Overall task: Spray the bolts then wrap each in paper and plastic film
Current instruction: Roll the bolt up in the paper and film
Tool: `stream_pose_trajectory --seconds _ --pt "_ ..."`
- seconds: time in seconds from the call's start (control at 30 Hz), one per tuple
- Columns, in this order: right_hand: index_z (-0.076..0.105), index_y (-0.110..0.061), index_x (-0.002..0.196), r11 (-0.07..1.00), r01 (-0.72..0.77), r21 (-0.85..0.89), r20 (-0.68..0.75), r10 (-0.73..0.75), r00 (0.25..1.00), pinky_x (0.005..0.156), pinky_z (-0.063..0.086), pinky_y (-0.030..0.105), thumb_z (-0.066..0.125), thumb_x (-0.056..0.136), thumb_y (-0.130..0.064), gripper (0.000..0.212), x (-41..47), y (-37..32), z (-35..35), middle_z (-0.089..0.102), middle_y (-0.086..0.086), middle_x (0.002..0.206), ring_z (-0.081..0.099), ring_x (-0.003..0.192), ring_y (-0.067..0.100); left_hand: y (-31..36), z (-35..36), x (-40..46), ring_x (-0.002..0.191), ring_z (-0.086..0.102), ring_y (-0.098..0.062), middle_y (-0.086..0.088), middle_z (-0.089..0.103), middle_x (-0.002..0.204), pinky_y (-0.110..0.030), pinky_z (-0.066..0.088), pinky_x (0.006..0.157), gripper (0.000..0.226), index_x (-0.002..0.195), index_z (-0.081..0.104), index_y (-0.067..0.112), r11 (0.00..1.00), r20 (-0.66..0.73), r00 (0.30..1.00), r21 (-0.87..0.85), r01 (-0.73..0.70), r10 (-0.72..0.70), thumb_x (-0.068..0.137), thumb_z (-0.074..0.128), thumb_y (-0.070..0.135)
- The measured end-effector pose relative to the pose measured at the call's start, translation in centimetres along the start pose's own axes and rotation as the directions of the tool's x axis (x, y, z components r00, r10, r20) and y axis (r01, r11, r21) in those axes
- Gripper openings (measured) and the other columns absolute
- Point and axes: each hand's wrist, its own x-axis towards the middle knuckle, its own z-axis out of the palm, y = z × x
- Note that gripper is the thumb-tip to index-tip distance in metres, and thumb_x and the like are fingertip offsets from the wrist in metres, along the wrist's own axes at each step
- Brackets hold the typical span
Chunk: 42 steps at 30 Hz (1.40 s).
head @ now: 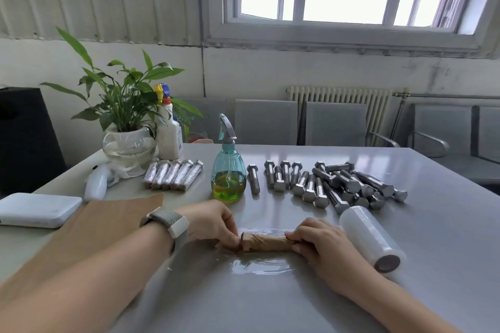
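Observation:
A bolt wrapped in brown paper (266, 243) lies crosswise on a sheet of clear plastic film (259, 265) spread on the grey table (270, 305). My left hand (213, 222) pinches its left end and my right hand (316, 243) grips its right end. The film roll (372, 238) lies just right of my right hand. Behind stands a teal spray bottle (228, 170) with yellow-green liquid. Several bare steel bolts (324, 184) lie in a row and a heap at the right. Several finished film-wrapped bolts (173, 174) lie at the left.
Brown paper sheets (108, 222) lie under my left forearm. A white flat box (38, 209), a white bottle on its side (96, 184), a potted plant in a glass bowl (128, 140) and a white spray bottle (169, 132) fill the left side. Metal chairs (335, 123) stand beyond the table.

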Motion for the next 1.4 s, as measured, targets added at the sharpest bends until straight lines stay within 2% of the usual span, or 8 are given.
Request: stream_pose_trajectory --seconds 0.13,0.23,0.5,0.6,0.73,0.87,1.1,1.4 --pt "0.075 -0.029 0.103 1.000 0.000 -0.002 -0.003 0.000 1.000 0.087 0.046 0.037 0.067 0.092 -0.024 0.015 0.1 0.2 0.0 0.063 -0.014 0.096 0.058 0.097 0.014 1.6 -0.8 -0.1 0.049 0.053 -0.007 0.006 0.065 0.060 -0.015 0.029 0.040 0.029 0.083 0.070 0.019 0.946 0.073 0.983 0.293 0.140 -0.168 0.079 0.074 0.048" --pt "0.075 -0.029 0.103 1.000 0.000 0.005 0.004 0.000 1.000 0.087 0.045 0.037 0.066 0.092 -0.024 0.015 0.0 0.3 0.0 0.062 -0.015 0.096 0.057 0.097 0.014 2.3 -1.0 -0.1 0.042 0.041 -0.013 0.005 0.059 0.051 -0.017 0.025 0.040 0.031 0.081 0.068 0.018 0.906 0.102 0.965 0.380 0.187 -0.242 0.081 0.070 0.049" --pt "0.074 -0.029 0.097 1.000 0.011 0.015 0.007 -0.011 1.000 0.085 0.044 0.035 0.067 0.091 -0.024 0.011 0.1 0.4 0.1 0.056 -0.019 0.090 0.057 0.095 0.014 3.1 0.0 0.4 0.050 0.066 -0.013 -0.007 0.069 0.062 -0.017 0.043 0.040 0.009 0.080 0.061 0.005 0.971 0.162 0.958 0.003 0.240 -0.237 0.083 0.069 0.002" --pt "0.074 -0.029 0.099 1.000 0.016 0.014 0.010 -0.016 1.000 0.086 0.044 0.036 0.066 0.091 -0.024 0.012 0.2 0.4 0.1 0.061 -0.014 0.094 0.057 0.096 0.015 2.9 0.1 0.1 0.057 0.070 -0.016 -0.009 0.072 0.067 -0.019 0.049 0.045 0.003 0.082 0.064 0.000 0.964 0.178 0.957 -0.094 0.250 -0.231 0.085 0.066 0.000" --pt "0.074 -0.027 0.097 0.999 0.016 0.037 -0.001 -0.016 1.000 0.083 0.045 0.038 0.068 0.090 -0.022 0.010 0.2 0.5 0.1 0.062 -0.014 0.093 0.056 0.093 0.015 3.7 -0.3 -0.1 0.052 0.067 -0.014 -0.010 0.071 0.067 -0.019 0.049 0.046 0.004 0.084 0.065 -0.002 0.968 0.180 0.959 -0.082 0.237 -0.219 0.086 0.062 0.000" --pt "0.074 -0.027 0.097 0.999 0.017 0.045 0.006 -0.017 1.000 0.084 0.046 0.036 0.068 0.089 -0.021 0.011 0.3 0.5 0.0 0.061 -0.016 0.092 0.057 0.093 0.014 4.2 -0.6 -0.5 0.063 0.070 -0.017 -0.014 0.074 0.076 -0.017 0.044 0.045 0.006 0.084 0.065 0.000 0.971 0.183 0.961 -0.081 0.224 -0.206 0.087 0.061 0.002" --pt "0.075 -0.023 0.097 0.997 0.013 0.072 0.002 -0.013 1.000 0.086 0.047 0.036 0.068 0.089 -0.017 0.012 0.2 0.5 -0.2 0.066 -0.011 0.096 0.059 0.095 0.015 3.8 0.0 -1.1 0.053 0.064 -0.016 -0.016 0.073 0.075 -0.018 0.045 0.044 0.010 0.080 0.068 0.000 0.975 0.083 0.986 -0.156 0.158 -0.146 0.083 0.058 0.005" --pt "0.074 -0.027 0.101 0.999 0.024 0.023 0.024 -0.024 0.999 0.087 0.044 0.037 0.066 0.090 -0.019 0.016 0.1 0.1 -0.2 0.064 -0.013 0.099 0.057 0.097 0.014 2.2 1.2 -3.9 0.066 0.070 -0.024 -0.020 0.073 0.081 -0.022 0.047 0.047 0.018 0.098 0.062 -0.006 0.889 -0.001 0.994 -0.448 0.097 -0.109 0.092 0.045 -0.002"
